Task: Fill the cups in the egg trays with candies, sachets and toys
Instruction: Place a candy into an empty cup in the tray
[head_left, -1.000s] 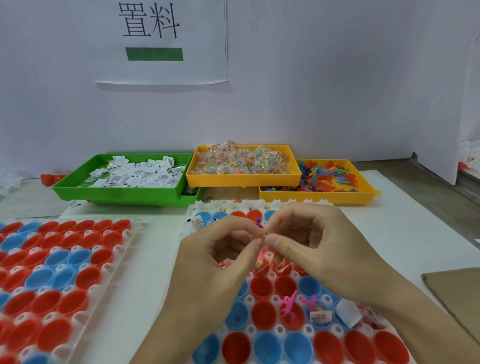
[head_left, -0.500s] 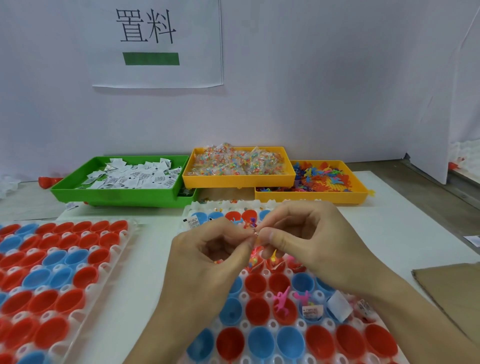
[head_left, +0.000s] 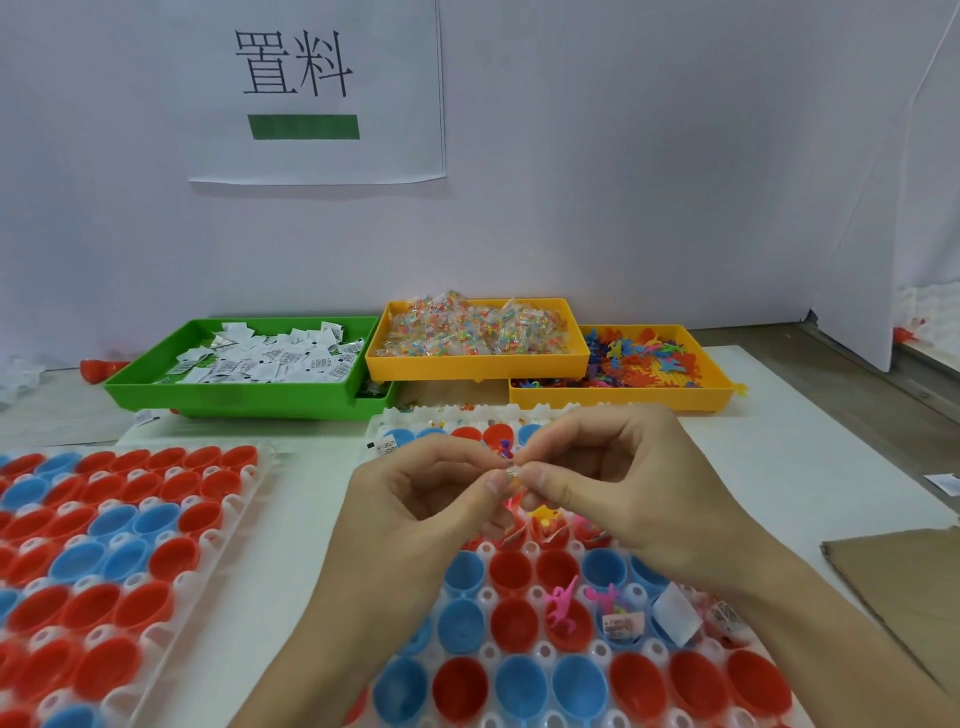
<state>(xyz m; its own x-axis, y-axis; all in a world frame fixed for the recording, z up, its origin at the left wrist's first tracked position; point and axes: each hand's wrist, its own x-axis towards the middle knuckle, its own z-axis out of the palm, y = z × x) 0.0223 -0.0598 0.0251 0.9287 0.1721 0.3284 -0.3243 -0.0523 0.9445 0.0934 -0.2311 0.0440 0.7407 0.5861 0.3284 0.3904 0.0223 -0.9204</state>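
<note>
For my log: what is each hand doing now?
Left hand: pinches a small clear candy packet.
Right hand: pinches the same packet.

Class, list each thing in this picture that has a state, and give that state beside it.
Left hand: pinching small packet.
Right hand: pinching the same packet.
Small packet: held above the tray.
Near tray: some cups filled, front row empty.
Left tray: cups empty.
Green bin: holds sachets.

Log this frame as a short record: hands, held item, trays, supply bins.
left hand: pinches candy packet
right hand: pinches same packet
candy packet: small, clear, between both hands' fingers, above centre egg tray
centre egg tray: partly filled; pink toys, sachets in some cups
left egg tray: visible cups empty
green bin: sachets
yellow bins: candies, toys
</note>
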